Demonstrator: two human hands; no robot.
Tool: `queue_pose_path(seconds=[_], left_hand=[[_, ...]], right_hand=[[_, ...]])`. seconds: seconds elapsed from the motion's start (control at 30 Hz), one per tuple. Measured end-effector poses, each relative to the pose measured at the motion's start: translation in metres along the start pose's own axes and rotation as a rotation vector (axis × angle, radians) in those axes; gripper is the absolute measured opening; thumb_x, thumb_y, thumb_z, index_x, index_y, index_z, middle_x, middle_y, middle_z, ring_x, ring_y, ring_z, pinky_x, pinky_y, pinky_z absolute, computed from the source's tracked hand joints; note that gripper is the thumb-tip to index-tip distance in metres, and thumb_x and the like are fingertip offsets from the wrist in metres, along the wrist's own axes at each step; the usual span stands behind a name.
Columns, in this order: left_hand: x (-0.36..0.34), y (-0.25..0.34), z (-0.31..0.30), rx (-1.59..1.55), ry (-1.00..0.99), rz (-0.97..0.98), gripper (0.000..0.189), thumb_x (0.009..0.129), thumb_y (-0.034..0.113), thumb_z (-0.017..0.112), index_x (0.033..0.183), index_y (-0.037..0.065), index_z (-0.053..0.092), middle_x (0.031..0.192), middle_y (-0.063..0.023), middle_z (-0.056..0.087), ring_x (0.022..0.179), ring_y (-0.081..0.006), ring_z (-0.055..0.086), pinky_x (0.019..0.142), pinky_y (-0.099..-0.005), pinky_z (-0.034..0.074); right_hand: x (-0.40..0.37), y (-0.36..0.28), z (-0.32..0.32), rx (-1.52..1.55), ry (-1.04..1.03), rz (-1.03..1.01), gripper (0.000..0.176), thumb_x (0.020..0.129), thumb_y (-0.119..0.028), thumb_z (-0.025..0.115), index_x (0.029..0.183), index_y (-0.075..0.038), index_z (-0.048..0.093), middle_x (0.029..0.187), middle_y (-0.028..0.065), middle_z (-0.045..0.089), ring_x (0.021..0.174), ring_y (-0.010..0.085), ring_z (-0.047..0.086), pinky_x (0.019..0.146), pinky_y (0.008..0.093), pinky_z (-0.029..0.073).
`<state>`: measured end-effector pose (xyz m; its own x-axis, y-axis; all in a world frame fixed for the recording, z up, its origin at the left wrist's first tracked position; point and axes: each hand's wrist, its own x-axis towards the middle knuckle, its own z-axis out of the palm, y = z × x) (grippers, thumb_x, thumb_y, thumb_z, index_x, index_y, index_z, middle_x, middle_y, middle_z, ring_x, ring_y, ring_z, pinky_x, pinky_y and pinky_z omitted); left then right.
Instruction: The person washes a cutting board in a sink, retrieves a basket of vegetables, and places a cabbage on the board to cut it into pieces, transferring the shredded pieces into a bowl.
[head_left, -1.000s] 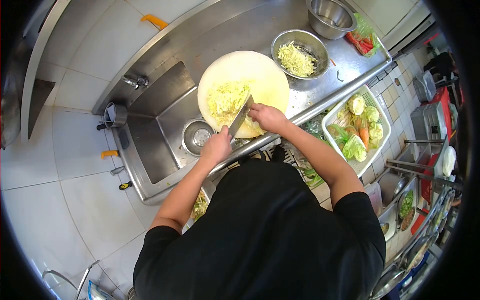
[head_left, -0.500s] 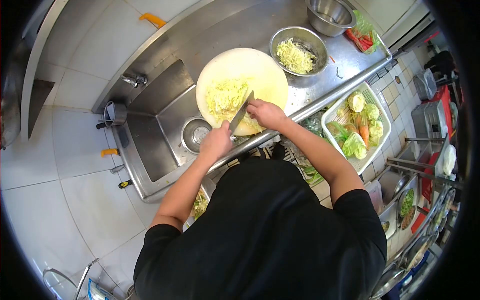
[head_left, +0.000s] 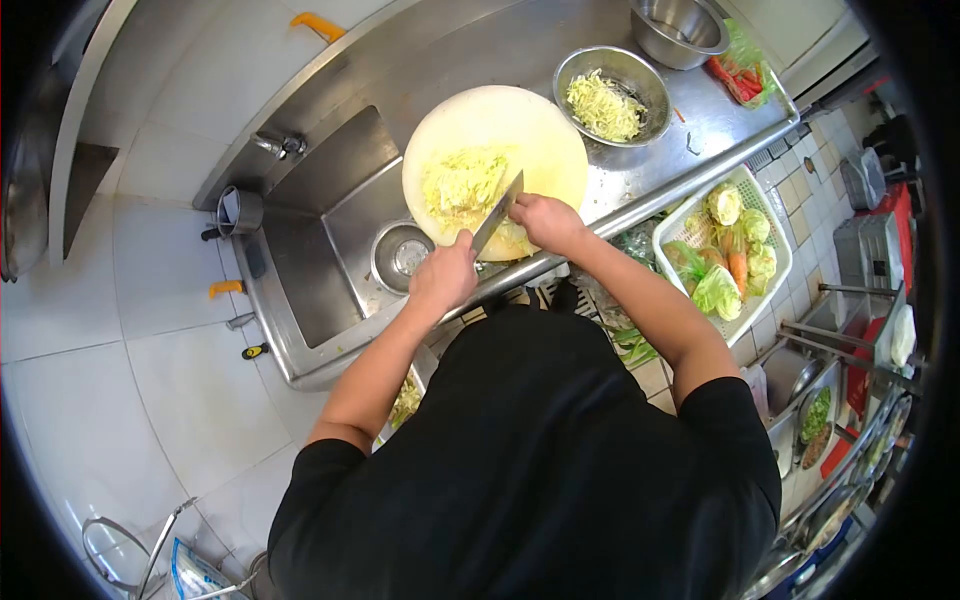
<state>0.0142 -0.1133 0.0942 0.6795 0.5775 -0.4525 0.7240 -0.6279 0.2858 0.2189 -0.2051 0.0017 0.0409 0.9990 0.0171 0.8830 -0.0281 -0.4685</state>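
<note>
My left hand (head_left: pixel 446 272) is closed round the handle end of a kitchen knife (head_left: pixel 497 217), whose broad blade slants up and away to the right. Fingers of my right hand (head_left: pixel 550 222) are bent together close against the blade's right side. What they grip, if anything, is hidden. Beneath both hands lies a round, pale cutting board (head_left: pixel 550 130), its near edge by the counter rim. Shredded cabbage (head_left: pixel 465 180) is heaped on the board left of the blade, with more cabbage below the blade near the board's front edge.
A steel bowl (head_left: pixel 655 128) holding shredded cabbage stands right of the board. Behind it are another steel bowl (head_left: pixel 680 50) and a bag of red peppers (head_left: pixel 742 75). At left is a sink (head_left: pixel 310 270). A white basket (head_left: pixel 775 245) of vegetables sits below the counter at right.
The whole view has shifted slightly, so the counter and board appear farther right and higher. My hands keep nearly the same places on and beside the knife.
</note>
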Motion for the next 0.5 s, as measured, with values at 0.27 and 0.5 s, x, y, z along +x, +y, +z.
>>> queue_pose_path(seconds=[0.27, 0.5], left_hand=[[-0.004, 0.010, -0.001, -0.022, -0.008, -0.043, 0.024, 0.104, 0.026, 0.051, 0.117, 0.006, 0.050, 0.094, -0.0304, 0.071, 0.093, -0.0505, 0.069, 0.081, -0.0618, 0.052], [-0.003, 0.012, 0.001, -0.023, 0.004, -0.059, 0.024, 0.104, 0.026, 0.052, 0.117, 0.006, 0.050, 0.092, -0.0324, 0.070, 0.092, -0.0508, 0.069, 0.081, -0.0616, 0.053]], right_hand=[[0.001, 0.008, 0.004, 0.094, 0.050, 0.037, 0.014, 0.085, -0.005, 0.061, 0.098, -0.004, 0.066, 0.097, 0.0161, 0.067, 0.091, 0.0358, 0.071, 0.079, 0.0474, 0.058], [-0.007, 0.010, 0.013, 0.085, 0.101, 0.025, 0.015, 0.085, -0.006, 0.060, 0.098, -0.005, 0.067, 0.097, 0.0159, 0.066, 0.091, 0.0354, 0.071, 0.077, 0.0465, 0.059]])
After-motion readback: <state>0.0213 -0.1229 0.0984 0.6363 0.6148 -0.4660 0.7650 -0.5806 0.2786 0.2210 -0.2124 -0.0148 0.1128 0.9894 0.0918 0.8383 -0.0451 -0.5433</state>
